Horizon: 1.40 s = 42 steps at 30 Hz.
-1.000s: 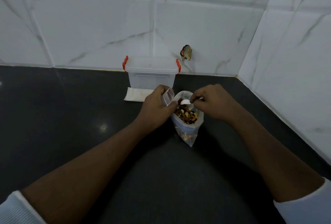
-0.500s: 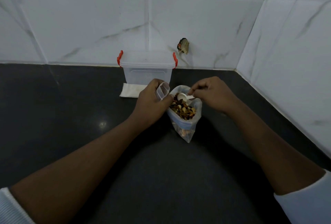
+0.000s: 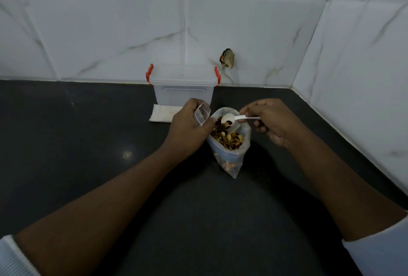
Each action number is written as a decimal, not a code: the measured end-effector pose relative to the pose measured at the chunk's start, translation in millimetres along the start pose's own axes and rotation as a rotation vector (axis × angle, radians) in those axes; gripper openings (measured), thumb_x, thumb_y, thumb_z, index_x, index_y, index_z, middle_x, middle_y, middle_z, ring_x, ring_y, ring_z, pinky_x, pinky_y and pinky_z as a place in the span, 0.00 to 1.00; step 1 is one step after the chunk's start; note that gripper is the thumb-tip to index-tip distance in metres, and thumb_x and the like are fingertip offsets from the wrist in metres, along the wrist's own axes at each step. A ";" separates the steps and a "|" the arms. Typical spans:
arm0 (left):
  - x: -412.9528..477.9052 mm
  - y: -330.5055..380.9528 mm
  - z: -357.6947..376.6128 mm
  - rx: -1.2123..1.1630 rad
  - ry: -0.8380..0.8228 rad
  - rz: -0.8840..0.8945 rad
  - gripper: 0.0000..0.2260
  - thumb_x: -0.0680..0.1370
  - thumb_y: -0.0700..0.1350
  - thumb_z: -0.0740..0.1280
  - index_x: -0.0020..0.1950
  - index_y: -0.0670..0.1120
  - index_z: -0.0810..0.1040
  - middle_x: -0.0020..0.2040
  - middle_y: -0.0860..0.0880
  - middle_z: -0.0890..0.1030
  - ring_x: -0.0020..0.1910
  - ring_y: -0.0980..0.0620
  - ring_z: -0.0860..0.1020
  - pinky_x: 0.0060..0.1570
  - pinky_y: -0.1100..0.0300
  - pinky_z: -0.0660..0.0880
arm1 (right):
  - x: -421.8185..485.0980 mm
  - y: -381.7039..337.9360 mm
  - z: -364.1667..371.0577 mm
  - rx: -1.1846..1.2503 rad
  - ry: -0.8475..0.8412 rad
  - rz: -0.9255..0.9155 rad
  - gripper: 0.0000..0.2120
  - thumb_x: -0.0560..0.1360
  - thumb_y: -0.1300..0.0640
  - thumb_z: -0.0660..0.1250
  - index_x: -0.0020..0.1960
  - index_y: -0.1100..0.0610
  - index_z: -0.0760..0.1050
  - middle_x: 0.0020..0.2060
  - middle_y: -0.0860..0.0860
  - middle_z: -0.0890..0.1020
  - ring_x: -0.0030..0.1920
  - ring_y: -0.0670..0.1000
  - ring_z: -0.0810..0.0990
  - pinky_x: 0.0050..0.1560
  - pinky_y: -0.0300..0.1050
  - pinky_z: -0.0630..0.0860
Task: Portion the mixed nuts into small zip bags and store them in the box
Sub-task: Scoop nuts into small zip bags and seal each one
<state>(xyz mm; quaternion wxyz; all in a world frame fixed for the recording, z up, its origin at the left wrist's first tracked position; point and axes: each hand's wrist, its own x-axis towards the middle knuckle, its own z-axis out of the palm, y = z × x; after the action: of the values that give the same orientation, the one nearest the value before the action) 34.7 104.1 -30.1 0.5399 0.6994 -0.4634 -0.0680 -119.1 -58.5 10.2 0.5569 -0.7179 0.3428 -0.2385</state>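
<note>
A lidded clear box (image 3: 183, 91) with red latches stands against the tiled wall (image 3: 110, 32). A flat white stack (image 3: 161, 114) lies at its front left corner on the black countertop (image 3: 88, 165). Just in front, a large zip bag (image 3: 234, 165) stands open, holding the mixed nuts (image 3: 228, 140). The left hand (image 3: 187, 130) grips a small zip bag (image 3: 202, 115) at its rim, overlapping the box's lower edge. The right hand (image 3: 270, 121) pinches a white spoon (image 3: 234, 119) over the nuts. What the stack consists of is unclear.

Clearance and obstructions
The lidded box (image 3: 184, 92) stood against the rear wall (image 3: 110, 32); the side wall (image 3: 364, 66) bounded the right; open counter (image 3: 77, 132) extended left.
</note>
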 end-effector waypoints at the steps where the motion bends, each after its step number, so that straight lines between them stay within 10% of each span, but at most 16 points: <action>1: -0.1 0.1 0.0 0.002 0.000 0.004 0.14 0.79 0.48 0.71 0.63 0.51 0.74 0.55 0.57 0.79 0.54 0.60 0.78 0.48 0.68 0.74 | 0.4 0.3 -0.4 0.013 0.017 0.005 0.10 0.79 0.67 0.63 0.48 0.64 0.83 0.36 0.58 0.86 0.28 0.45 0.70 0.26 0.37 0.64; 13: 0.0 -0.6 -0.1 0.029 -0.005 0.011 0.14 0.78 0.49 0.73 0.60 0.54 0.73 0.51 0.62 0.78 0.51 0.71 0.75 0.42 0.77 0.71 | -13.8 -20.2 7.3 0.424 -0.195 -0.082 0.08 0.79 0.70 0.61 0.52 0.67 0.79 0.42 0.63 0.85 0.28 0.44 0.67 0.26 0.36 0.60; 22: -0.3 -4.4 0.6 -0.034 0.015 0.031 0.13 0.77 0.46 0.74 0.59 0.50 0.76 0.50 0.56 0.81 0.49 0.65 0.79 0.42 0.73 0.74 | -21.7 -19.7 15.9 -0.110 -0.180 -0.466 0.09 0.79 0.67 0.68 0.52 0.56 0.86 0.39 0.53 0.85 0.36 0.48 0.79 0.36 0.39 0.75; 27: -1.0 -6.5 2.1 -0.039 0.059 0.052 0.13 0.75 0.45 0.76 0.56 0.50 0.76 0.48 0.55 0.80 0.47 0.63 0.79 0.41 0.71 0.75 | -20.1 -17.4 13.3 -0.458 -0.196 -0.657 0.12 0.77 0.64 0.70 0.56 0.52 0.85 0.49 0.47 0.87 0.50 0.53 0.85 0.54 0.57 0.82; 34: 0.3 -4.5 -0.4 0.019 0.035 0.032 0.11 0.77 0.48 0.73 0.56 0.52 0.75 0.49 0.58 0.79 0.49 0.68 0.76 0.40 0.75 0.71 | -17.3 -22.2 -9.2 -0.517 -0.033 -0.668 0.10 0.76 0.65 0.69 0.50 0.53 0.86 0.45 0.44 0.87 0.43 0.39 0.82 0.43 0.31 0.73; 42: 0.2 -2.5 0.2 0.040 0.024 0.024 0.10 0.78 0.48 0.72 0.57 0.53 0.74 0.49 0.59 0.78 0.49 0.67 0.76 0.42 0.72 0.70 | -11.1 -14.3 -11.1 -0.896 -0.112 -0.534 0.11 0.75 0.63 0.68 0.50 0.52 0.86 0.44 0.45 0.85 0.47 0.43 0.82 0.46 0.38 0.76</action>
<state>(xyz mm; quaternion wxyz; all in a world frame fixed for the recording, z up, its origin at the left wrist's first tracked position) 36.1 103.8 -32.2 0.5322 0.7051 -0.4666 -0.0440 -131.2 -55.1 27.3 0.1326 -0.9598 0.1859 -0.1633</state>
